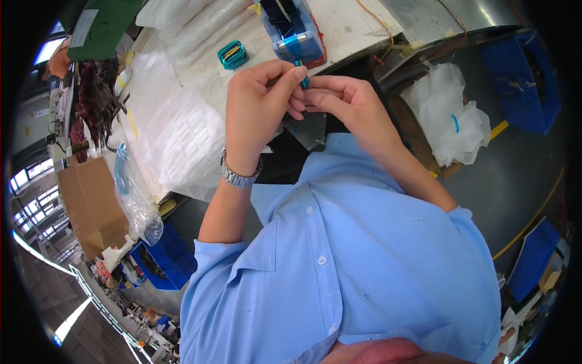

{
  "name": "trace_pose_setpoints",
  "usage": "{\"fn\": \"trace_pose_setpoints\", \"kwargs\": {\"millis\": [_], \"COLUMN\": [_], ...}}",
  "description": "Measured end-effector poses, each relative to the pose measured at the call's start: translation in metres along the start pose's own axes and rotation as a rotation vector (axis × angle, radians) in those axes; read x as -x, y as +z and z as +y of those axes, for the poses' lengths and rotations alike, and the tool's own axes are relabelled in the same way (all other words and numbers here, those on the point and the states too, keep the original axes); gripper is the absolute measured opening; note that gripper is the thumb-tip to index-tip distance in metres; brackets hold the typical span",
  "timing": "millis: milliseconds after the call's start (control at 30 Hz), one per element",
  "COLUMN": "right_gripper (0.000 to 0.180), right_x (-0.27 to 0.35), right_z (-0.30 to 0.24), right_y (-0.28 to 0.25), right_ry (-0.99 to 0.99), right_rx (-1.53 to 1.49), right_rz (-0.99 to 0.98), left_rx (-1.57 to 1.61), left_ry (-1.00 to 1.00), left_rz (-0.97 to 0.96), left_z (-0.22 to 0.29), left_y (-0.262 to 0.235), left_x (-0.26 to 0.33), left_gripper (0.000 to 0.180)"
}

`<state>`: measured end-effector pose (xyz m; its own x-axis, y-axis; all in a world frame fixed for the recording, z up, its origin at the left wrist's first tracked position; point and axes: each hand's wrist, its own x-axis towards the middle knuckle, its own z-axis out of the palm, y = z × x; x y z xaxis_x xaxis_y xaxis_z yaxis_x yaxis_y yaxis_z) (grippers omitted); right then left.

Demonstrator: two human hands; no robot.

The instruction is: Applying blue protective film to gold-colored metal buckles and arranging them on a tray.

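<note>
My left hand (264,91), with a metal watch on the wrist, pinches a small shiny teal piece (305,81) between thumb and fingertips. My right hand (348,100) meets it from the other side, its fingers closed on the lower end of the same piece. Most of the piece is hidden by the fingers, so its kind does not show. Just beyond the hands stands a blue tape dispenser (316,45) with shiny teal tape over its front roller. Left of that, a teal rounded-rectangular item (233,55) with gold-coloured parts inside lies on the white tabletop (209,76).
Clear plastic bags with white contents (182,136) cover the table's left side. A brown cardboard box (94,203) stands farther left, beside a blue bin (163,255). On the right, a box holds white plastic wrap (451,115); another blue bin (524,82) is behind it.
</note>
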<state>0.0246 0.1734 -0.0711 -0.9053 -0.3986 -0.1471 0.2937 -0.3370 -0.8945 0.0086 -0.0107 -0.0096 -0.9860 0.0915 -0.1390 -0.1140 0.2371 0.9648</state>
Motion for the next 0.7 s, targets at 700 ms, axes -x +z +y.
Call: {"fn": "trace_pose_setpoints", "kwargs": {"millis": [700], "right_gripper": [0.037], "right_x": [-0.026], "right_z": [-0.01], "right_y": [0.0], "right_ry": [-0.239], "right_rx": [0.133], "right_rz": [0.011], "left_rx": [0.283], "left_ry": [-0.283], "left_rz": [-0.115], "left_z": [0.002], "left_y": [-0.02], "left_x": [-0.016], "left_gripper": [0.037]}}
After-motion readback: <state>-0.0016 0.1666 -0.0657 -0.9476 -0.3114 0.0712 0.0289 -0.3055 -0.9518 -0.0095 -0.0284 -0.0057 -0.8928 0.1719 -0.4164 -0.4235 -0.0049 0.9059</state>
